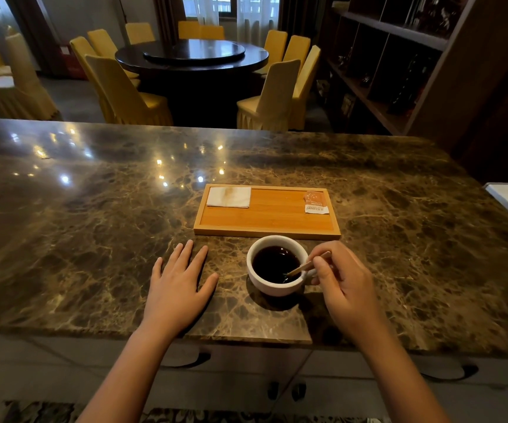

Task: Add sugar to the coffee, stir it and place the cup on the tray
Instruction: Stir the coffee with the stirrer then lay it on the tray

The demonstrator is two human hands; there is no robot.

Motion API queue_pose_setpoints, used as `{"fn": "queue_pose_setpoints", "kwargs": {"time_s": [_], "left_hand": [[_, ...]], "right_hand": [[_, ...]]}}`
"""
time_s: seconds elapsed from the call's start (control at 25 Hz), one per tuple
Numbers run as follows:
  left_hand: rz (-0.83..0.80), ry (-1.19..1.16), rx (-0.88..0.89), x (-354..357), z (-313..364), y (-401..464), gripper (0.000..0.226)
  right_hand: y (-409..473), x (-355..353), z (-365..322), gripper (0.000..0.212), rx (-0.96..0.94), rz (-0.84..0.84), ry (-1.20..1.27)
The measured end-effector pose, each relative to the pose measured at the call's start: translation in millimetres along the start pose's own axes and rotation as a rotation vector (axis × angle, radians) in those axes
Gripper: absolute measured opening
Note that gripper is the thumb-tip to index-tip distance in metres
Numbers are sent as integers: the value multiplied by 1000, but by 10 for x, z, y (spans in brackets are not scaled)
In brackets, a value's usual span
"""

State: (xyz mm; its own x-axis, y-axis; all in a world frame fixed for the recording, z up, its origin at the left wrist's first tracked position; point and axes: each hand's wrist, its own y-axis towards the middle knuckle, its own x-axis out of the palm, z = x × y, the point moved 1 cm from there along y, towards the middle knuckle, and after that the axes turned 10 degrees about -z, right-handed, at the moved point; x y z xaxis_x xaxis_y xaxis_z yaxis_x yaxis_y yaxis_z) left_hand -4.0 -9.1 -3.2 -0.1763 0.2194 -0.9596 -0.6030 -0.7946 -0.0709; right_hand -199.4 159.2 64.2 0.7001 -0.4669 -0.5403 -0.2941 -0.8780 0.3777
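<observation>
Stick (307, 264) tip submerged in coffee (272, 262)

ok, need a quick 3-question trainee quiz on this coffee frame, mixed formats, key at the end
1. True or false: the cup stands on the tray.
2. Which hand holds the stir stick? A) left B) right C) neither
3. Fill in: the sugar packet lies in the tray's far ____ corner.

Key
1. False: it stands on the counter, just in front of the tray.
2. B: the right hand holds it, tip in the coffee; the left hand lies flat on the counter.
3. right; a napkin lies far left.
</observation>
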Motion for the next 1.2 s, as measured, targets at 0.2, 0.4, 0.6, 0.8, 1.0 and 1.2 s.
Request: {"fn": "queue_pose_setpoints", "kwargs": {"time_s": [0.2,0.4,0.6,0.8,1.0,1.2], "left_hand": [[-4,5,1,-1,1,-12,77],[-6,0,4,-5,7,-4,78],[-13,11,-2,1,0,4,79],[-4,5,-5,-7,11,-8,77],[-9,-2,-12,-16,16,-18,76],[-14,-9,-27,-35,34,-33,76]], "right_hand": [[38,22,-47,14,98,41,319],[167,-244,-1,15,192,219,307],[280,-469,32,20,203,272,200],[407,-580,-53,18,193,252,233],[715,-597,-99,16,199,211,347],[1316,-317,126,13,85,0,244]]}}
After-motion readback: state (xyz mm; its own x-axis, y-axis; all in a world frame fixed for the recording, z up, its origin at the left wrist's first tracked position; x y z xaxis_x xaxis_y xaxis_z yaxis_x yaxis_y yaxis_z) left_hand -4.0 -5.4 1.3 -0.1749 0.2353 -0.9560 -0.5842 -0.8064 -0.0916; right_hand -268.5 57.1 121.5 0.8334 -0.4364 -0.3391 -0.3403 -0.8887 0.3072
